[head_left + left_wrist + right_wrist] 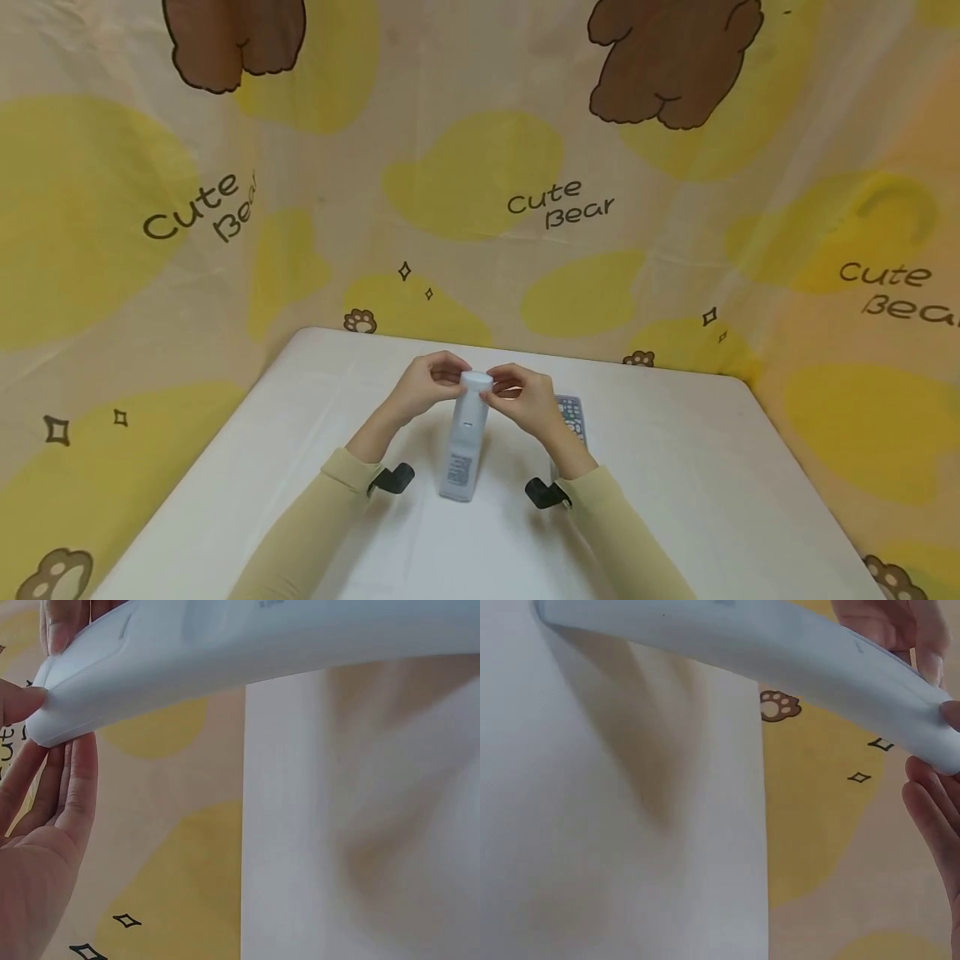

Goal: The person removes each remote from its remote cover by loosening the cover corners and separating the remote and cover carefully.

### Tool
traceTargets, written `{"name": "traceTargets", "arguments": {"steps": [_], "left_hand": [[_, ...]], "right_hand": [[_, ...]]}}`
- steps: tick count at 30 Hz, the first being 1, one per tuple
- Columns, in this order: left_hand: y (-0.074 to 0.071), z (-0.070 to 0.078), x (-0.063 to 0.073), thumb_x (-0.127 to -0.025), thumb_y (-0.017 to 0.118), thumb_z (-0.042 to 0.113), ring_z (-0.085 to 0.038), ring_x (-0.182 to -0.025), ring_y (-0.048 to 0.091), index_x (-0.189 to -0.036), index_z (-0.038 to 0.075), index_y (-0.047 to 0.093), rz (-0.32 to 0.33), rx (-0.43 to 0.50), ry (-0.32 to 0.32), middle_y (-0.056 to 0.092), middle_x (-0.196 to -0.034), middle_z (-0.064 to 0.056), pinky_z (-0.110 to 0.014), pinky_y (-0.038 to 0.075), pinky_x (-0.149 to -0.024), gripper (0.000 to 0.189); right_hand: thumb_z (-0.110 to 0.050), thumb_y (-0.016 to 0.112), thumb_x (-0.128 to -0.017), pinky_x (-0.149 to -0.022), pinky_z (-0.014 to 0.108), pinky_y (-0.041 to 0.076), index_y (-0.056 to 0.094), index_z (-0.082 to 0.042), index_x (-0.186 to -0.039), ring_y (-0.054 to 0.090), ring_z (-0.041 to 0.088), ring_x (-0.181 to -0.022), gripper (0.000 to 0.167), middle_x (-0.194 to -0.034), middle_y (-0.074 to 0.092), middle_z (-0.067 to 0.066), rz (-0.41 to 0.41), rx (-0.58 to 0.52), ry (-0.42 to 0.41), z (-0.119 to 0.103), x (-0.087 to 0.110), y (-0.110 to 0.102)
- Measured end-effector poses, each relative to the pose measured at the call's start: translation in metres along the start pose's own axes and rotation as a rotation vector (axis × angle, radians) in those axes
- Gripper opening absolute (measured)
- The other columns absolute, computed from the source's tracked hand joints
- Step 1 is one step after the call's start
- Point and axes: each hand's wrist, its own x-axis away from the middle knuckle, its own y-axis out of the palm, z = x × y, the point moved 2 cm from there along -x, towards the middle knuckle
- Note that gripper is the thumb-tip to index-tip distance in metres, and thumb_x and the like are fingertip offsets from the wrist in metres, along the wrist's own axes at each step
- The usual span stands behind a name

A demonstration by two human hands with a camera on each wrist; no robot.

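Note:
A pale blue-white remote control [468, 433] slants up off the table, its back with a printed label facing me. Its far end is raised between both hands, while its near end is low at the tabletop. My left hand [423, 387] pinches the left side of the raised end between thumb and fingers. On the opposite side my right hand [528, 402] pinches the same end. In the left wrist view the remote's back [187, 660] shows a seam line near the held end. The remote's button side faces away, hidden.
A second remote control [572, 415], buttons up, lies on the white table [660, 467] behind the right hand and wrist, partly covered by them. Patterned cloth [465, 175] hangs behind the table and at its sides. Both wrists carry black mounts [395, 478].

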Motion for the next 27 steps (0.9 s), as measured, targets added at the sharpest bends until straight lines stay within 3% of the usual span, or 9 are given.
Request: {"name": "traceTargets", "arguments": {"steps": [4,9,14,27], "left_hand": [[-0.001,0.001,0.001,-0.080,0.071,0.000,-0.022,-0.095,0.065,-0.109,0.002,0.063,0.008,0.000,-0.007,0.066,-0.107,-0.015,-0.032,0.056,-0.083,0.030],[-0.001,0.018,0.009,-0.080,0.070,-0.001,-0.024,-0.095,0.065,-0.110,-0.002,0.062,-0.003,-0.011,0.002,0.065,-0.107,-0.017,-0.031,0.056,-0.083,0.030],[0.000,0.027,0.013,-0.080,0.069,-0.002,-0.025,-0.095,0.064,-0.109,-0.003,0.062,-0.008,-0.010,-0.002,0.065,-0.107,-0.018,-0.031,0.056,-0.083,0.029],[0.000,0.029,0.015,-0.080,0.069,-0.002,-0.026,-0.093,0.064,-0.107,-0.003,0.063,-0.003,-0.022,0.016,0.066,-0.106,-0.019,-0.032,0.056,-0.082,0.028]], "right_hand": [[-0.002,0.076,-0.075,-0.068,0.031,0.059,0.068,0.001,-0.099,0.071,0.025,-0.076,0.026,-0.090,0.071,0.016,-0.007,0.041,0.005,0.008,-0.003,0.002],[-0.001,0.073,-0.074,-0.065,0.021,0.057,0.068,0.000,-0.096,0.070,0.019,-0.072,0.023,-0.084,0.072,0.012,-0.018,0.095,-0.053,0.006,-0.007,0.001],[0.001,0.069,-0.073,-0.065,0.019,0.056,0.068,0.000,-0.095,0.070,0.016,-0.072,0.022,-0.083,0.072,0.011,-0.033,0.147,-0.092,0.006,-0.008,0.001],[0.005,0.065,-0.079,-0.062,0.017,0.056,0.071,0.001,-0.093,0.070,0.017,-0.069,0.016,-0.083,0.073,0.012,0.019,0.248,-0.281,0.011,-0.006,0.002]]}}
